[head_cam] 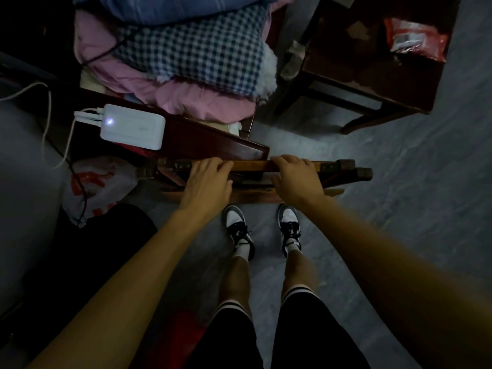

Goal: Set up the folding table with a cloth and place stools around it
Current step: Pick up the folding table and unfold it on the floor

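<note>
The folded wooden table (pixel 343 169) stands on edge on the floor, leaning against a dark red wooden bed frame (pixel 218 141), just in front of my feet. My left hand (pixel 207 182) grips its top edge on the left. My right hand (pixel 295 179) grips the same edge a little to the right. Both hands have their fingers curled over the wood. A blue and white checked cloth (pixel 191 46) lies on a pink quilt on the bed. No stool is in view.
A white power bank (pixel 133 126) with cables lies on the bed frame. A white and red plastic bag (pixel 98 187) sits on the floor at the left. A dark wooden chair (pixel 372 75) holding a red packet stands at the back right. Grey floor stretches to the right.
</note>
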Demonstrator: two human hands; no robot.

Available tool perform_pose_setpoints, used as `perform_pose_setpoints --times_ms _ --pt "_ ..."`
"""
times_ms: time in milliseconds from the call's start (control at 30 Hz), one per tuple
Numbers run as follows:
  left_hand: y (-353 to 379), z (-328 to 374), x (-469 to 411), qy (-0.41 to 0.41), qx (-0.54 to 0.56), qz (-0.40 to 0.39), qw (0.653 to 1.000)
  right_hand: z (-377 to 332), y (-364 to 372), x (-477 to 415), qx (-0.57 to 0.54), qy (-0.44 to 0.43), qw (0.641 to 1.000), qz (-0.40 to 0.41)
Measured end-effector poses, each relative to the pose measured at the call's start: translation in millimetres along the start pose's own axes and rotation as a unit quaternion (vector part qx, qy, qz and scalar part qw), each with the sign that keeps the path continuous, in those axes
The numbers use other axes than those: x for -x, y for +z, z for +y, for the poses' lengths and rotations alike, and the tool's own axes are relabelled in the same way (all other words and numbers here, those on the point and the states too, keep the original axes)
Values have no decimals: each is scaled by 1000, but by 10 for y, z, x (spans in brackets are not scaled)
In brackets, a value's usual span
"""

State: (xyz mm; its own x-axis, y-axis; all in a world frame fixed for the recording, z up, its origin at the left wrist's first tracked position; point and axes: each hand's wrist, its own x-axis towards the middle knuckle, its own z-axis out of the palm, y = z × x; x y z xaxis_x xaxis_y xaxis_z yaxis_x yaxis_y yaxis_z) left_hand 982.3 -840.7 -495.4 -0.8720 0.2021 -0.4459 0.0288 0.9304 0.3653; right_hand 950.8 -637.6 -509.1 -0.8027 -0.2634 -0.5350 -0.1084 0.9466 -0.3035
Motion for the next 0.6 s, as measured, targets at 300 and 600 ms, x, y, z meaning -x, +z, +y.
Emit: perform_pose_setpoints --times_ms 300,600 --pt "121 17 -162 18 -60 4 998 117 107 -68 45 3 997 67" --pt "211 3 -70 33 -98 16 995 104 249 133 80 -16 994 70"
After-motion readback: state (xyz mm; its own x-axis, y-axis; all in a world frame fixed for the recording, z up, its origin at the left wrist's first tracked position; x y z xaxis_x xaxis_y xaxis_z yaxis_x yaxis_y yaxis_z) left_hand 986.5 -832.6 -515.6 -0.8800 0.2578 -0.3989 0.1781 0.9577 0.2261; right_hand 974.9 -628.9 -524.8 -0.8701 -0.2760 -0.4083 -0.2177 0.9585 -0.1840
